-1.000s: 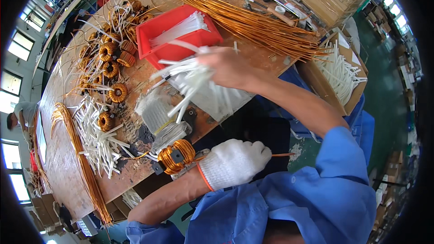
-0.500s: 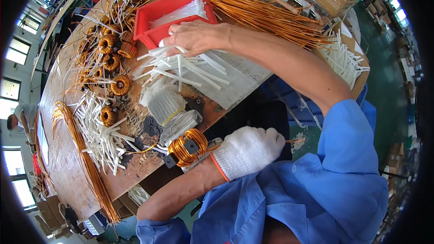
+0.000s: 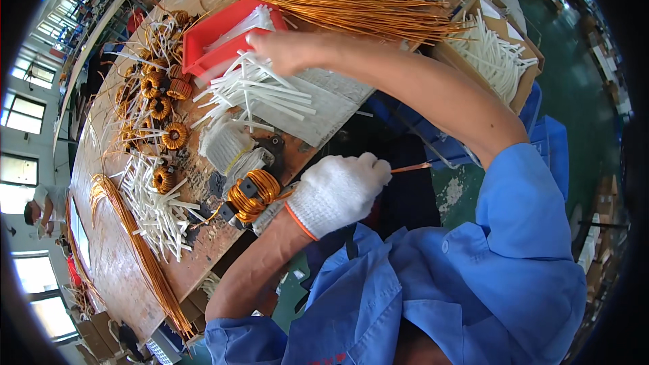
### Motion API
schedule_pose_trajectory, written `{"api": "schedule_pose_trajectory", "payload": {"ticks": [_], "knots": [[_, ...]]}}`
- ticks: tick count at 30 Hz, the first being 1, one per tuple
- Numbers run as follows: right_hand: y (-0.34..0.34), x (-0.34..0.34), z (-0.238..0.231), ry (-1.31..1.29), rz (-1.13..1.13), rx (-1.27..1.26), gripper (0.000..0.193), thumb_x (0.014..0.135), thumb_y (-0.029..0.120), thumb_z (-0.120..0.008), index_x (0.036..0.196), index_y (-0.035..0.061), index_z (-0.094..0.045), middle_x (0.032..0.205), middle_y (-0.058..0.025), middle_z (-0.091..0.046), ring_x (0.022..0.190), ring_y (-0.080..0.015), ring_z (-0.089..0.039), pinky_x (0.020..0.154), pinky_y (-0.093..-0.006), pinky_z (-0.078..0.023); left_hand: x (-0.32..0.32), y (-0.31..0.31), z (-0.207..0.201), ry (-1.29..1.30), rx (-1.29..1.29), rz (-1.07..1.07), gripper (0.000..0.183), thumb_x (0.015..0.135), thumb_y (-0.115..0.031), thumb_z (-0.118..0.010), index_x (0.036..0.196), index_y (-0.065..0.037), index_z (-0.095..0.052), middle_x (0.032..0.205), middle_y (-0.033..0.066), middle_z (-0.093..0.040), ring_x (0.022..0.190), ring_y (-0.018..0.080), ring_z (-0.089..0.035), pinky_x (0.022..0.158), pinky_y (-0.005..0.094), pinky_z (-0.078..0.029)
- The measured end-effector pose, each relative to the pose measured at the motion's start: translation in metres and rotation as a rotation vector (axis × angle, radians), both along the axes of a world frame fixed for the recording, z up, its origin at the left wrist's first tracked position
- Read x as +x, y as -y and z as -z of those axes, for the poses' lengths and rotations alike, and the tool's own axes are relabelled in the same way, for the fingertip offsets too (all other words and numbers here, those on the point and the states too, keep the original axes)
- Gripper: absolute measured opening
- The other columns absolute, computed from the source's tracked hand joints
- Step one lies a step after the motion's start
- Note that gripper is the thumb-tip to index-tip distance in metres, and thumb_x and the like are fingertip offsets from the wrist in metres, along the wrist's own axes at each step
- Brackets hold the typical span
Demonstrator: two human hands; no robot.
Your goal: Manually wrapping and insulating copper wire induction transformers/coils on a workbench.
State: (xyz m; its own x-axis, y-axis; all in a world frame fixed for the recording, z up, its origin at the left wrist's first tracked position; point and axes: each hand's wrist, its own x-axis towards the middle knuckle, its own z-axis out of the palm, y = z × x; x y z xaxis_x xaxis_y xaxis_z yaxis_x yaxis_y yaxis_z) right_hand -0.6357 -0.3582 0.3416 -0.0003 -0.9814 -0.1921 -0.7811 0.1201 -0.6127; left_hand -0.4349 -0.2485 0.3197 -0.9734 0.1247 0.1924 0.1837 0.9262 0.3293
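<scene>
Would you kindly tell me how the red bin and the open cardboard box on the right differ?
The red bin is bright red, while the cardboard box is brown. The red bin stands on the table; the cardboard box sits beyond its edge. The red bin holds slim white strips, the cardboard box heaped white tubes. Both are open-topped.

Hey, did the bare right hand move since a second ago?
Yes. Judged against the pale sheet, the right hand has moved to the left and a little farther forward.
</scene>
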Motion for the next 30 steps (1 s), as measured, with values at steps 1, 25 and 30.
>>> {"api": "schedule_pose_trajectory", "payload": {"ticks": [1, 25, 30], "knots": [[-0.006, -0.007, 0.020, -0.151, -0.040, -0.093, 0.058, 0.092, -0.002, -0.059, 0.146, -0.0109, -0.040, 0.136, -0.0386, -0.056, 0.135, -0.0465, -0.055, 0.110, -0.0493, -0.047, -0.002, -0.002, -0.002, -0.004, -0.002, 0.008, 0.013, 0.094, -0.020, -0.069, 0.095, -0.009, -0.063, 0.080, 0.0093, -0.061, 0.063, 0.0324, -0.068, 0.053, 0.0449, -0.057], [-0.029, -0.029, 0.042, -0.327, 0.058, -0.375, 0.065, 0.096, 0.050, -0.068, 0.129, -0.0048, -0.059, 0.111, -0.0265, -0.073, 0.105, -0.0405, -0.071, 0.090, -0.0505, -0.057, -0.004, -0.005, -0.009, 0.046, 0.067, -0.063, 0.013, 0.092, -0.019, -0.073, 0.102, -0.011, -0.070, 0.085, 0.0111, -0.067, 0.070, 0.0359, -0.070, 0.061, 0.0450, -0.058], [-0.105, -0.081, 0.025, 0.014, 0.095, -0.351, 0.031, 0.107, 0.030, -0.060, 0.109, 0.0003, -0.068, 0.081, -0.0053, -0.068, 0.069, -0.0179, -0.061, 0.065, -0.0382, -0.048, -0.005, -0.004, -0.012, 0.045, 0.075, -0.062, 0.012, 0.091, -0.016, -0.074, 0.102, -0.011, -0.070, 0.086, 0.0118, -0.067, 0.073, 0.0360, -0.070, 0.063, 0.0457, -0.058]]}}
